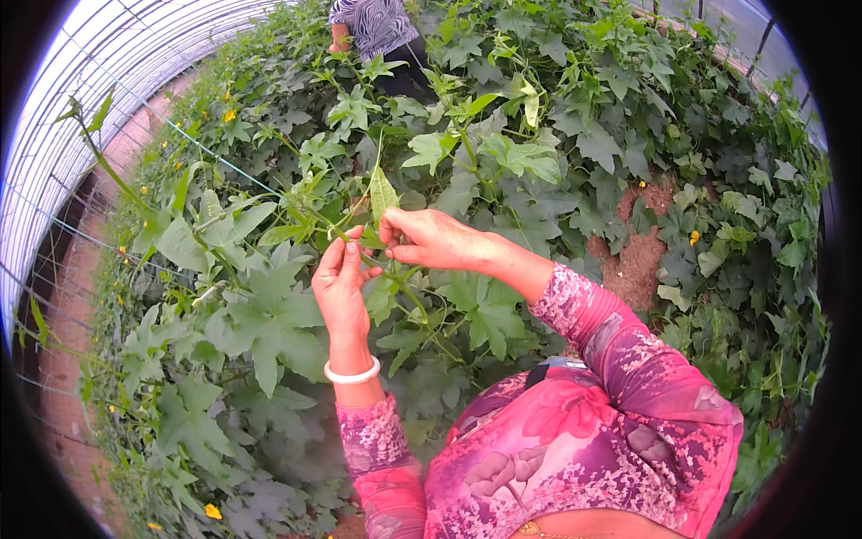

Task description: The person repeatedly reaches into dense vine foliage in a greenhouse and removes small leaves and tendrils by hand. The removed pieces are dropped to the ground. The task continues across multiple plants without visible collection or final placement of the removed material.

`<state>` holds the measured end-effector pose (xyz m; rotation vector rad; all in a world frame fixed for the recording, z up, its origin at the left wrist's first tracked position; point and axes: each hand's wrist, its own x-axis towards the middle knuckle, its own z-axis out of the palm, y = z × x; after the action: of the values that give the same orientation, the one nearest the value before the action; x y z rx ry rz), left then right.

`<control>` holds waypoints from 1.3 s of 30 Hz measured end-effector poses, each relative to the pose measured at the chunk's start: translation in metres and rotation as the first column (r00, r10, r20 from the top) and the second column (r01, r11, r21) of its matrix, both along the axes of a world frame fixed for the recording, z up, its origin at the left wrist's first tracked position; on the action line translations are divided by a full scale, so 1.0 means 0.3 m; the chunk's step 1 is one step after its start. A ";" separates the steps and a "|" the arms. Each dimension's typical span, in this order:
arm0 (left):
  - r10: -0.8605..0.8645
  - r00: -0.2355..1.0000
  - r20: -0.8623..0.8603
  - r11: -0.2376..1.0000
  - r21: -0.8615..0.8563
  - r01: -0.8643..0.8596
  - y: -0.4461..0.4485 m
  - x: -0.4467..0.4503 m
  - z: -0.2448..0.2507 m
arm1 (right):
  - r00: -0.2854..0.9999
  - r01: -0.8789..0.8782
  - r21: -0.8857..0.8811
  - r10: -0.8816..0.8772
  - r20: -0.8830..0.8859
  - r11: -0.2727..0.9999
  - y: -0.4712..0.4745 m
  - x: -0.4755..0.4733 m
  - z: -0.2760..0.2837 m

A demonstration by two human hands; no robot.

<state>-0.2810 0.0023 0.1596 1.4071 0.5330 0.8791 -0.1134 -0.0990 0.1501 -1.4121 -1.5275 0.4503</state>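
Before me a leafy green climbing vine, probably a loofah or similar gourd, reaches up to a thin wire. My left hand [342,286], with a white bangle [352,371] on its wrist, pinches a slender vine stem [323,219] between thumb and fingers. Close by on the right, my right hand [434,239] has thumb and fingertips drawn together at the same shoot. A pale pointed leaf [382,192] stands up from those fingertips; exactly where they grip is partly hidden. Lobed leaves [276,320] spread below my left hand.
A taut blue-green line [202,145] runs toward my hands from the upper left. Another person [377,30] stands among the vines ahead. Wire netting [60,263] and a dirt strip [74,418] lie left. Bare soil [636,266] shows at right; yellow flowers [213,511] dot the foliage.
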 end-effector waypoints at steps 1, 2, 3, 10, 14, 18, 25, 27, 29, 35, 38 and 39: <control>-0.011 1.000 0.005 1.000 0.007 0.011 0.000 -0.001 -0.004 | 1.000 0.023 0.089 -0.024 0.010 0.996 0.004 0.002 0.012; -0.015 1.000 0.002 1.000 0.007 0.015 0.002 -0.004 -0.006 | 0.998 0.059 0.156 -0.063 0.019 0.986 0.017 0.005 0.030; -0.023 0.999 0.024 1.000 0.019 0.023 0.001 -0.006 -0.007 | 0.995 0.089 0.252 -0.099 0.026 0.964 0.028 0.004 0.047; -0.039 0.999 0.001 0.997 0.073 0.038 0.011 -0.021 -0.014 | 0.996 0.083 0.509 -0.094 -0.004 0.857 0.080 -0.016 0.128; -0.007 0.999 -0.038 0.992 0.125 0.012 0.011 -0.028 -0.015 | 0.959 0.259 0.458 -0.169 -0.229 0.850 0.050 -0.022 0.141; 0.009 1.000 0.006 0.993 0.122 -0.010 -0.001 -0.035 -0.006 | 0.976 -0.027 0.643 -0.118 0.181 0.766 0.043 -0.040 0.162; 0.000 0.998 -0.066 0.990 0.139 0.009 -0.005 -0.060 0.004 | 0.971 0.167 0.526 -0.048 -0.233 0.834 0.062 -0.007 0.212; -0.022 0.998 -0.061 0.994 0.109 0.028 0.002 -0.068 0.006 | 0.996 0.022 0.542 -0.065 0.060 0.840 0.067 -0.007 0.223; -0.051 0.996 -0.068 0.989 0.137 0.060 0.004 -0.073 0.007 | 0.995 -0.003 0.450 -0.044 0.094 0.893 0.083 -0.013 0.236; -0.088 0.990 -0.112 0.976 0.187 0.107 0.002 -0.085 0.020 | 0.982 -0.126 0.309 0.074 0.175 0.943 0.105 0.020 0.284; -0.084 0.989 -0.118 0.973 0.204 0.107 0.007 -0.094 0.030 | 0.866 -0.124 0.473 -0.137 0.481 0.872 0.093 0.041 0.308; -0.079 0.990 -0.118 0.974 0.204 0.102 0.007 -0.097 0.031 | 0.792 -0.123 0.530 -0.239 0.562 0.839 0.086 0.047 0.316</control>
<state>-0.3102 0.0043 0.1687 1.6664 0.4641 0.8058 -0.0992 -0.0732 0.2450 -1.1781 -1.9076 -0.5334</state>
